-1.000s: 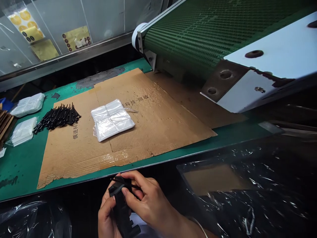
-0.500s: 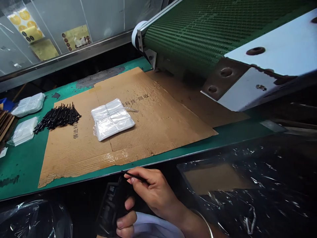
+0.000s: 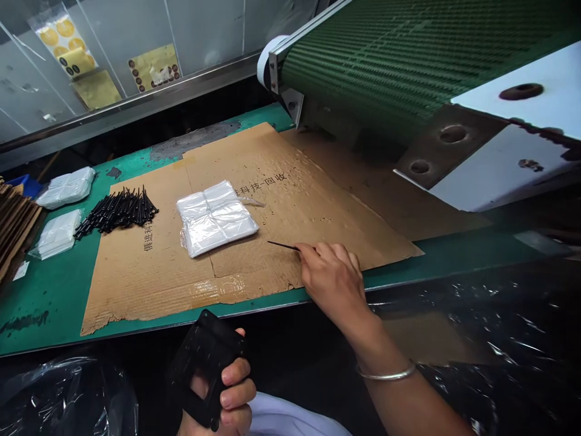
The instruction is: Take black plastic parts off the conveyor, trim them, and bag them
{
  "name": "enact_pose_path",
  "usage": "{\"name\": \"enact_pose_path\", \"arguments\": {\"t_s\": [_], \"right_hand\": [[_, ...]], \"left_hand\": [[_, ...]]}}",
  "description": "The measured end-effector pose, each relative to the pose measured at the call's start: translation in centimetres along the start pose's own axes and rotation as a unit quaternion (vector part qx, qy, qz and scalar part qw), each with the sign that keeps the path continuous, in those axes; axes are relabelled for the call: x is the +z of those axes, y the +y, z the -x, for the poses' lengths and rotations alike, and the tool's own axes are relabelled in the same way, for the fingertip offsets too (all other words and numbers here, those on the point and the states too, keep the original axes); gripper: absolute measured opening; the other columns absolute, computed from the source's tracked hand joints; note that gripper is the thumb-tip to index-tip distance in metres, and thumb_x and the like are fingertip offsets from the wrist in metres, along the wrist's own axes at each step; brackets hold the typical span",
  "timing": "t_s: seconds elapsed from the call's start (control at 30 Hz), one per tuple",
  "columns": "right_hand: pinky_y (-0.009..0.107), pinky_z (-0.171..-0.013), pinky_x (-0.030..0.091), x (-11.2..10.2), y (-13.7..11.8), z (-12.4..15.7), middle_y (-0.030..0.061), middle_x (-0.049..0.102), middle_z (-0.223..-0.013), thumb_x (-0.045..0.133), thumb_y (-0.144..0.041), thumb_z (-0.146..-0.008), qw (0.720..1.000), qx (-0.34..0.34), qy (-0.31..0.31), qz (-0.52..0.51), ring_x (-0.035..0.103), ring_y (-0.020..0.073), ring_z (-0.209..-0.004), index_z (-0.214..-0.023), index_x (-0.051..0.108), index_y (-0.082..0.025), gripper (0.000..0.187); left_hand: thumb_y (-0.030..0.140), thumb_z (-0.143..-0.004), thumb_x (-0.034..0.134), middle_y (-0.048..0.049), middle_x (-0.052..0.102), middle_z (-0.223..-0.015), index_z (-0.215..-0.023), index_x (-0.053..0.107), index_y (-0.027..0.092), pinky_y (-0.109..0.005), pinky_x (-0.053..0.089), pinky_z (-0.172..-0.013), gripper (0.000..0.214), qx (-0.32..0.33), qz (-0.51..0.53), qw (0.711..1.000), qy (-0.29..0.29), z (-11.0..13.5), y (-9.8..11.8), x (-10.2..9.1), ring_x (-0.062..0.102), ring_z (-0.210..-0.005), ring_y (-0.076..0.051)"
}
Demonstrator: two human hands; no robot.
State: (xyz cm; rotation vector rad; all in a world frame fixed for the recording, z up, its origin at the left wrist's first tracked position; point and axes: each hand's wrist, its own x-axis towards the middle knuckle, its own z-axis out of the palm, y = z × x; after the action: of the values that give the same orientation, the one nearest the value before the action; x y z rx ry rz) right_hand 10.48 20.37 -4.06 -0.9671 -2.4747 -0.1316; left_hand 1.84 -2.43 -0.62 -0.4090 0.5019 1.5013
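Note:
My left hand (image 3: 236, 390) is closed around a black plastic frame (image 3: 215, 342) with a rectangular opening, held tilted below the table's front edge. Pinched in the fingers of my right hand (image 3: 333, 278) is a thin black stick (image 3: 282, 244), its tip pointing left over the cardboard sheet (image 3: 154, 284). What the stick is exactly, I cannot tell. To the left of its tip lies a tied stack of clear plastic bags (image 3: 218, 221). Farther left, a heap of slim black rod-like parts (image 3: 118, 211) lies across the cardboard's edge.
A green conveyor belt (image 3: 363, 66) with a white metal side (image 3: 494, 157) overhangs the right of the green table (image 3: 54, 303). More bag stacks (image 3: 67, 186) and brown cardboard pieces (image 3: 16, 227) are at the left. Dark plastic bags (image 3: 68, 393) flank my lap.
My right hand has moved away from the black frame, rightward and up over the cardboard, with the stick still pinched. My left hand has turned the frame, so its opening shows. The view has shifted slightly.

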Motion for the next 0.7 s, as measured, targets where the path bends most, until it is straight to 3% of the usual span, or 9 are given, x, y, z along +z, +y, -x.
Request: {"name": "enact_pose_path", "arguments": {"t_s": [0.07, 0.13, 0.23, 0.3, 0.43, 0.5, 0.6, 0.7], "right_hand": [[0.037, -0.064, 0.039, 0.3, 0.3, -0.1, 0.0113, 0.062, -0.080, 0.043, -0.013, -0.083, 1.000, -0.001, 0.015, 0.019, 0.051, 0.0262, -0.075, -0.091, 0.063, -0.016, 0.021], [0.041, -0.071, 0.041, 0.0, 0.1, -0.1, 0.0137, 0.062, -0.088, 0.042, -0.014, -0.084, 0.999, -0.007, 0.038, -0.002, 0.051, 0.0277, -0.082, -0.096, 0.061, -0.014, 0.022], [0.043, -0.079, 0.044, -1.6, -1.4, 0.7, 0.0135, 0.061, -0.092, 0.042, -0.016, -0.087, 0.987, -0.035, 0.079, -0.135, 0.052, 0.0268, -0.090, -0.103, 0.057, -0.013, 0.022], [0.041, -0.083, 0.045, -3.0, -3.0, 1.8, 0.0109, 0.062, -0.092, 0.044, -0.015, -0.087, 0.959, -0.080, 0.089, -0.256, 0.053, 0.0235, -0.092, -0.106, 0.054, -0.014, 0.022], [0.043, -0.090, 0.044, -5.3, -6.7, 4.7, 0.0068, 0.065, -0.090, 0.044, -0.031, -0.090, 0.891, -0.205, 0.064, -0.401, 0.056, 0.0200, -0.093, -0.106, 0.054, -0.016, 0.025], [0.043, -0.092, 0.045, -5.8, -8.2, 5.8, 0.0068, 0.067, -0.094, 0.044, -0.042, -0.089, 0.874, -0.244, 0.040, -0.418, 0.057, 0.0201, -0.097, -0.106, 0.055, -0.016, 0.033], [0.042, -0.092, 0.046, -5.7, -9.7, 6.3, 0.0090, 0.066, -0.100, 0.050, -0.041, -0.085, 0.884, -0.245, 0.006, -0.398, 0.057, 0.0218, -0.102, -0.109, 0.056, -0.015, 0.036], [0.040, -0.088, 0.050, -5.5, -10.1, 5.9, 0.0077, 0.068, -0.094, 0.052, -0.022, -0.084, 0.899, -0.208, 0.026, -0.385, 0.059, 0.0203, -0.094, -0.104, 0.060, -0.014, 0.023]], "left_hand": [[0.028, -0.078, 0.058, 0.0052, 0.032, -0.056, -0.075, 0.062, 0.016, -0.011, 0.019, -0.038, 0.013, 0.049, 0.021, 0.998, -0.017, -0.2, -0.3, -0.7, 0.027, -0.042, -0.003], [0.028, -0.076, 0.060, 0.0059, 0.032, -0.057, -0.094, 0.063, 0.019, -0.012, 0.022, -0.039, 0.021, 0.072, 0.038, 0.996, -0.031, -0.4, -0.5, -1.1, 0.029, -0.043, -0.003], [0.026, -0.076, 0.059, 0.0059, 0.034, -0.057, -0.105, 0.060, 0.019, -0.012, 0.025, -0.040, 0.029, 0.071, 0.053, 0.996, -0.029, -0.6, -0.3, -1.0, 0.031, -0.044, -0.004], [0.025, -0.074, 0.061, 0.0059, 0.035, -0.057, -0.105, 0.059, 0.018, -0.012, 0.026, -0.040, 0.032, 0.072, 0.051, 0.996, -0.014, -0.7, -0.1, -0.8, 0.032, -0.044, -0.004], [0.028, -0.069, 0.065, 0.0018, 0.044, -0.061, -0.102, 0.059, 0.022, -0.018, 0.034, -0.040, 0.033, 0.136, 0.005, 0.986, 0.101, -0.7, -0.5, -0.9, 0.042, -0.049, -0.009], [0.031, -0.071, 0.064, -0.0020, 0.051, -0.067, -0.102, 0.060, 0.025, -0.023, 0.041, -0.043, 0.032, 0.166, -0.016, 0.975, 0.150, -0.7, -0.8, -1.2, 0.051, -0.058, -0.015], [0.037, -0.076, 0.061, -0.0052, 0.059, -0.081, -0.107, 0.057, 0.024, -0.030, 0.049, -0.052, 0.034, 0.187, -0.037, 0.965, 0.181, -1.0, -1.2, -1.4, 0.058, -0.073, -0.020], [0.038, -0.085, 0.051, -0.0069, 0.060, -0.101, -0.110, 0.054, 0.020, -0.035, 0.052, -0.066, 0.031, 0.206, -0.064, 0.952, 0.218, -1.5, -1.1, -1.2, 0.059, -0.081, -0.018]]}}
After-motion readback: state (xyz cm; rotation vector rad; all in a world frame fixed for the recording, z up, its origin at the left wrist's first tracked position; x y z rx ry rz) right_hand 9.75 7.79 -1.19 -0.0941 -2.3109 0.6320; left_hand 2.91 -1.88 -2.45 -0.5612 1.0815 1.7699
